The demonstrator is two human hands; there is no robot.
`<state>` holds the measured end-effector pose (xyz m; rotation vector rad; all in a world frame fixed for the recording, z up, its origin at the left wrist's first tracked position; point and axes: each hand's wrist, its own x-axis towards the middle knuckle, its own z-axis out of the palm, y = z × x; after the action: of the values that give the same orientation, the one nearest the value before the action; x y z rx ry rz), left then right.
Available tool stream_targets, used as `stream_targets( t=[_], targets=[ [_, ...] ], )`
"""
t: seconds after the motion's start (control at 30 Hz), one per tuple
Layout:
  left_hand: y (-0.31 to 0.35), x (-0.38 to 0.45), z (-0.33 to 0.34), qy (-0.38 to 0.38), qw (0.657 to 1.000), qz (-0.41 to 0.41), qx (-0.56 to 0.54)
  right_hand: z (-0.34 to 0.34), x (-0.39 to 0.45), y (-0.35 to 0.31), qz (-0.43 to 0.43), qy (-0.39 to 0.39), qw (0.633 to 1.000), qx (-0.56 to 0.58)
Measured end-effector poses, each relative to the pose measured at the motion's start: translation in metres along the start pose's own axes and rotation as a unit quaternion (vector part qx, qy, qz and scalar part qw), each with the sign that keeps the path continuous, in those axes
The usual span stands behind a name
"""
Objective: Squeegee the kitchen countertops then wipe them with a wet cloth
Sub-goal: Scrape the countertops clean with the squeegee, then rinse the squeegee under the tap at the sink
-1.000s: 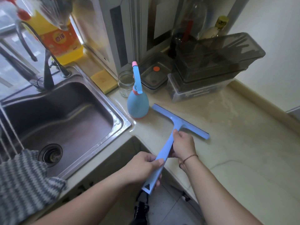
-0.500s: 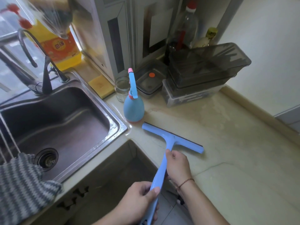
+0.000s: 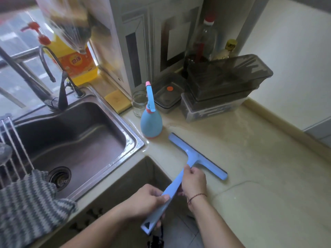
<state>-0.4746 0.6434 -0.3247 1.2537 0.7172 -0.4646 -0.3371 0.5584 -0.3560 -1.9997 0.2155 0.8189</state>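
The pale stone tabletop (image 3: 259, 158) by the sink (image 3: 71, 133) looked a bit wet, I think, which explained why both hands gripped the blue squeegee (image 3: 195, 156), right hand (image 3: 194, 181) near the blade for pressure, left hand (image 3: 145, 199) down the handle steering, blade flat beside the spray bottle (image 3: 151, 122).

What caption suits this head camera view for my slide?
Both hands, left and right, grip a blue squeegee on the countertop beside the sink.

Head-worn view, steeply down, close over countertop (image 3: 250, 158) corner.
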Motion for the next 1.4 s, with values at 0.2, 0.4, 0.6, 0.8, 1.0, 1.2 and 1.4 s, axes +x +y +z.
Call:
stream_targets(
  t=[0.2, 0.4, 0.6, 0.8, 1.0, 1.2, 1.4],
  targets=[
    [0.004, -0.028, 0.021, 0.039, 0.997, 0.018, 0.063, -0.017, -0.007, 0.019, -0.035, -0.028, 0.999, 0.026],
    [0.030, -0.078, 0.021, 0.119, 0.988, 0.099, -0.016, -0.031, -0.064, -0.013, -0.186, -0.050, 0.981, -0.003],
    [0.022, -0.134, -0.028, 0.274, 0.914, 0.189, -0.231, 0.049, -0.165, -0.026, -0.389, -0.239, 0.884, -0.105],
    [-0.028, -0.166, -0.110, 0.309, 0.785, 0.196, -0.500, 0.142, -0.184, -0.044, -0.403, -0.408, 0.790, -0.218],
    [-0.075, -0.187, -0.181, 0.480, 0.813, 0.185, -0.272, 0.190, -0.130, -0.102, -0.267, -0.349, 0.891, -0.114],
    [-0.100, -0.191, -0.210, 0.527, 0.821, 0.158, -0.154, 0.298, -0.035, -0.190, -0.258, -0.252, 0.921, -0.144],
    [-0.082, -0.182, -0.221, 0.523, 0.828, 0.140, -0.148, 0.388, -0.011, -0.247, -0.303, -0.265, 0.909, -0.108]
  ],
)
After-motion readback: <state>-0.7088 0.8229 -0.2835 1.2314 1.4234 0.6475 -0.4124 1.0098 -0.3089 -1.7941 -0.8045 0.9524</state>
